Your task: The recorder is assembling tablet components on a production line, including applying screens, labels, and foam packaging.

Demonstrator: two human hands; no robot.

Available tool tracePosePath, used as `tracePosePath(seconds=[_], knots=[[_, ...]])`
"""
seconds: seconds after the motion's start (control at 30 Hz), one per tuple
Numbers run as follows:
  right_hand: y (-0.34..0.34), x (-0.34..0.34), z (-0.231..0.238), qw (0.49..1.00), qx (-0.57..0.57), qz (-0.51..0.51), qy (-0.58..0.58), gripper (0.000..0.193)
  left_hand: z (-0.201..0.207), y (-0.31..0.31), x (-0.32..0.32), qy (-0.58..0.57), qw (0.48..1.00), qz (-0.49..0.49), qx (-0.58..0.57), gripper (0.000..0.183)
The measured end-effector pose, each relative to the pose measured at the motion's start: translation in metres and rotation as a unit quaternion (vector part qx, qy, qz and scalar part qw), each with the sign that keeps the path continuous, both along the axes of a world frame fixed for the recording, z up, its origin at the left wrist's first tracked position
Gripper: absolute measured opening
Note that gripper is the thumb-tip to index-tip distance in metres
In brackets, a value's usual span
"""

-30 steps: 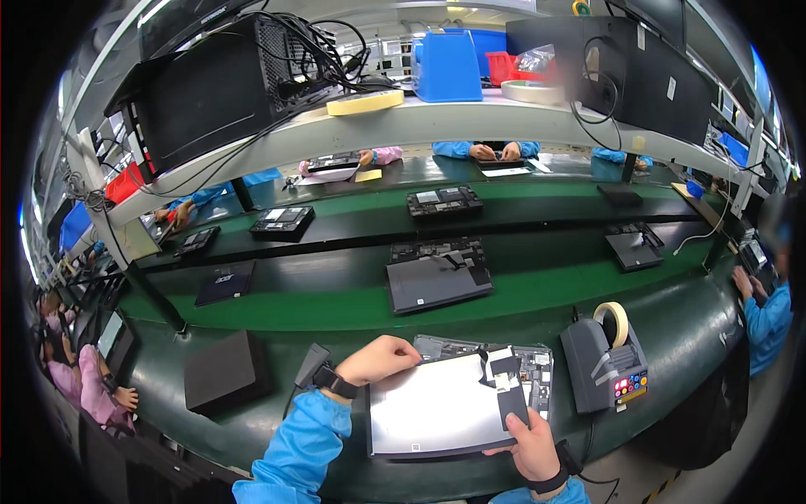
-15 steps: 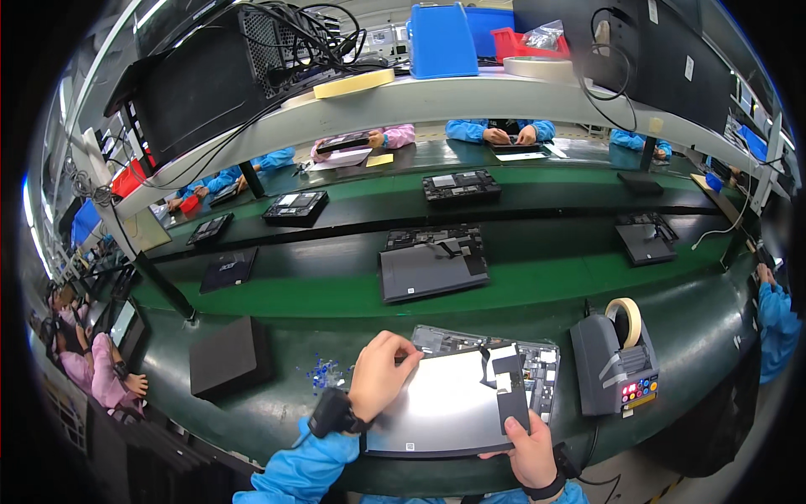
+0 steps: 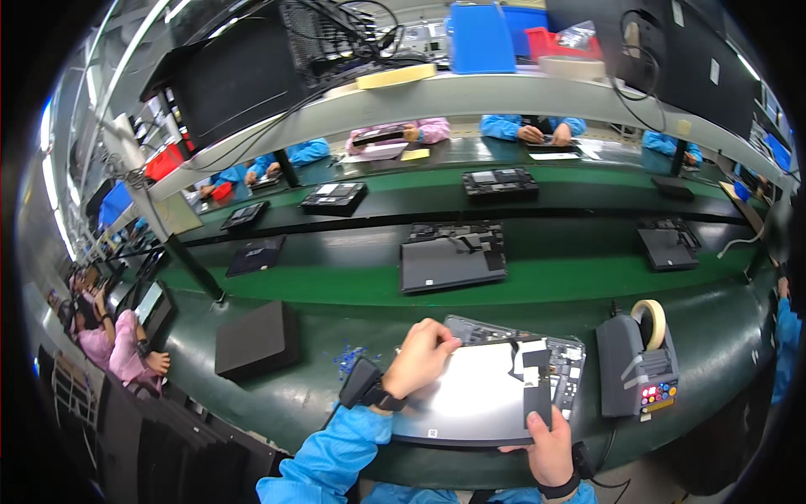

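A flat, shiny grey laptop panel (image 3: 474,391) with a black strip and cable on its right part lies tilted over an open laptop base (image 3: 569,365). The base's circuit boards show along the far and right edges. At the panel's far left corner is my left hand (image 3: 424,359), its thumb and fingers pinched together; what lies between the fingertips is hidden. My right hand (image 3: 550,447) grips the panel's near right corner, thumb on top and fingers beneath. Both wrists wear black bands, and the left one carries a black box.
Left of my hands are small blue screws (image 3: 348,359) and a black foam block (image 3: 257,338). A grey tape dispenser (image 3: 634,370) stands to the right. Several open laptops, including one with a grey panel (image 3: 449,265), sit on the green line beyond. Co-workers' hands (image 3: 544,134) work across.
The whole view has shifted, so the bench and things on it appear farther right. My hands keep nearly the same places on the grey laptop panel.
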State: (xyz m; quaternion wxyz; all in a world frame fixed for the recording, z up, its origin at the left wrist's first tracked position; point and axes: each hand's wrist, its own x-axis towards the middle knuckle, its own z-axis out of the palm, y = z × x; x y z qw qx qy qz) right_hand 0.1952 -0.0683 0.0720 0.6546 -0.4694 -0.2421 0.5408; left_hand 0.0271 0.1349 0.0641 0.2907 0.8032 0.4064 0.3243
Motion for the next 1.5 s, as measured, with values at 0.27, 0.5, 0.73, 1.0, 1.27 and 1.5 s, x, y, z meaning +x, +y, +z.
tracePosePath(seconds=[0.27,0.5,0.73,1.0,1.27,1.5], knots=[[0.0,-0.005,-0.005,1.0,-0.005,-0.001,-0.013,0.027,0.021,-0.023,-0.001,-0.003,0.984,-0.01,0.18,0.013],[-0.005,-0.004,-0.001,1.0,-0.003,-0.019,0.018,0.028,-0.079,0.016,-0.151,0.167,0.93,0.323,0.049,0.024],[-0.011,0.002,0.0,0.995,-0.027,0.002,0.095,0.03,-0.078,0.006,-0.163,0.104,0.918,0.383,0.016,0.021],[-0.002,-0.041,-0.013,0.88,-0.059,0.049,0.468,0.023,0.036,-0.023,-0.057,-0.232,0.972,0.034,0.001,0.025],[0.002,-0.038,-0.008,0.881,-0.077,0.416,0.211,0.041,0.063,0.016,0.044,-0.276,0.851,-0.27,-0.357,0.044],[0.0,0.063,0.048,0.972,0.058,0.017,0.227,0.06,0.054,0.024,0.075,0.126,0.954,-0.197,-0.185,0.055]])
